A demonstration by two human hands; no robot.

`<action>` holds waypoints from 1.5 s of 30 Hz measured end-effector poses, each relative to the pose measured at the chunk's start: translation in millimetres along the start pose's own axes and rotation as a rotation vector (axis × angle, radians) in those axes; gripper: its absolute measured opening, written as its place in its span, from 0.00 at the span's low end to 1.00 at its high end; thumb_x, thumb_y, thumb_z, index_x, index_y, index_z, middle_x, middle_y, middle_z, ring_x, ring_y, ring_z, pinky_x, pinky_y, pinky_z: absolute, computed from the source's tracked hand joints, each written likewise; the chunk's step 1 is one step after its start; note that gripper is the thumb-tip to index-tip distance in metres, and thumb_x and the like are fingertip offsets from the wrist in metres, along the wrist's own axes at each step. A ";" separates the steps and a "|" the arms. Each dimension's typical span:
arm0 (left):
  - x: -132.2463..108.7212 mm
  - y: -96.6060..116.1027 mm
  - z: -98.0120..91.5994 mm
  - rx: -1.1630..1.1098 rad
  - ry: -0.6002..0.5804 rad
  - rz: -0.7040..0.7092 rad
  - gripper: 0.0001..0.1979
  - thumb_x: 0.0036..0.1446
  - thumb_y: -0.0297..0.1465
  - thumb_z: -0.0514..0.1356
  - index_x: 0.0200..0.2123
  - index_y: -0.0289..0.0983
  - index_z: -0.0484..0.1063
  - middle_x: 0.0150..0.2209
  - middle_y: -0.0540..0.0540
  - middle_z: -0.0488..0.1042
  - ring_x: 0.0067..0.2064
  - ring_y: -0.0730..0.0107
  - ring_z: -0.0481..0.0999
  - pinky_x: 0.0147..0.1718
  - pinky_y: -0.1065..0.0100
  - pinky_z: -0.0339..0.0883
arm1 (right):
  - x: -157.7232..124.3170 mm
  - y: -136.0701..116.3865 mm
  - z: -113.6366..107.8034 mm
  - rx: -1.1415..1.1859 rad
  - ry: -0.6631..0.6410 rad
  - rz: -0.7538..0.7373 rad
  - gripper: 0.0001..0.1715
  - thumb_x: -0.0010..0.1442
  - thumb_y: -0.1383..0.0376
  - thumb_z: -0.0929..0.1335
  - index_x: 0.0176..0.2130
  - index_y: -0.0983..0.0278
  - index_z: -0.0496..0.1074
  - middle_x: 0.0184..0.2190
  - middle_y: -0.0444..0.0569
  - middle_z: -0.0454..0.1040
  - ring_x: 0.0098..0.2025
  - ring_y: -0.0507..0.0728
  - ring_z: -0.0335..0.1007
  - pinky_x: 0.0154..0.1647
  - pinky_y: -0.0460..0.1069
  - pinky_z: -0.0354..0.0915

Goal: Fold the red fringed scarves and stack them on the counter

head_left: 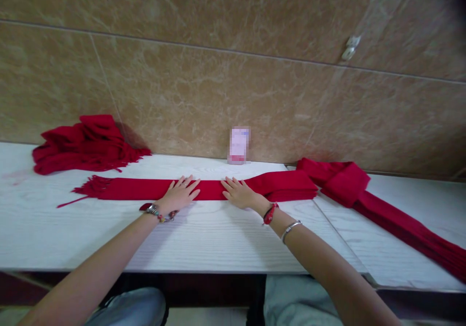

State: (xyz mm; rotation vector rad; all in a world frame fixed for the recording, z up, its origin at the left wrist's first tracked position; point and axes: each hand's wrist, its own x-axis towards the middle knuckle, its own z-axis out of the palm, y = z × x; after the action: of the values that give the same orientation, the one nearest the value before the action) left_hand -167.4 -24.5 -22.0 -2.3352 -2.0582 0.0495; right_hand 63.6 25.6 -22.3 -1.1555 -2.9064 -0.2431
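A red fringed scarf (134,188) lies in a long, narrow strip across the white table, its tassels at the left end. My left hand (179,194) rests flat on the middle of it with fingers spread. Just to the right, my right hand (238,192) also lies flat on the cloth, fingers apart. Beyond my right hand the scarf is folded into thicker layers that end near the table seam. Neither hand grips anything; both press down from above.
At the back left sits a crumpled pile of red cloth (85,146) with fringe. Another red scarf (393,219), loosely folded over, stretches to the right edge. An upright blurred pink-white object (239,145) leans by the tiled wall (204,88). The white table (218,243) has a seam at right.
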 end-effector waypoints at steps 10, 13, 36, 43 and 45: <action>10.5 -8.4 -1.6 -0.066 -0.103 -0.051 0.27 0.62 0.43 0.39 0.63 0.45 0.44 0.65 0.46 0.41 0.65 0.52 0.40 0.57 0.48 0.42 | -73.9 99.2 -7.3 -0.243 -0.045 0.271 0.27 0.64 0.63 0.53 0.61 0.60 0.55 0.62 0.58 0.51 0.60 0.72 0.49 0.49 0.71 0.56; 4.1 -9.7 -6.6 -0.071 -0.091 -0.011 0.26 0.62 0.42 0.40 0.62 0.45 0.49 0.65 0.45 0.44 0.65 0.54 0.42 0.57 0.50 0.43 | -94.7 136.4 -1.5 -0.267 -0.091 0.252 0.27 0.63 0.70 0.51 0.59 0.61 0.58 0.63 0.56 0.50 0.61 0.71 0.48 0.48 0.71 0.58; 35.3 64.4 1.7 -0.020 0.052 0.209 0.25 0.64 0.41 0.40 0.62 0.43 0.49 0.64 0.44 0.46 0.64 0.56 0.44 0.57 0.50 0.44 | -40.1 15.9 -0.7 0.081 0.147 -0.065 0.30 0.65 0.55 0.54 0.60 0.69 0.54 0.60 0.60 0.55 0.62 0.65 0.47 0.58 0.63 0.51; 25.6 70.1 -5.5 0.012 0.113 0.188 0.25 0.64 0.41 0.41 0.62 0.42 0.49 0.65 0.42 0.42 0.64 0.52 0.42 0.57 0.47 0.42 | -44.6 12.3 -3.9 0.086 0.180 -0.093 0.31 0.65 0.55 0.53 0.61 0.70 0.52 0.62 0.61 0.51 0.63 0.65 0.44 0.59 0.64 0.48; 20.1 73.1 -7.6 -0.005 0.086 0.136 0.25 0.64 0.42 0.41 0.63 0.45 0.47 0.65 0.43 0.41 0.64 0.46 0.41 0.55 0.42 0.42 | -45.2 9.7 -4.1 0.100 0.145 -0.102 0.31 0.65 0.55 0.53 0.61 0.71 0.53 0.61 0.62 0.52 0.63 0.65 0.44 0.59 0.63 0.49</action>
State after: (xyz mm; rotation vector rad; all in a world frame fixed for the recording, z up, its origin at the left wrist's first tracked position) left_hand -92.1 -13.8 -17.6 -2.4310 -1.8614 -0.0518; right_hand 102.9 1.1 -19.6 -0.9361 -2.8179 -0.1719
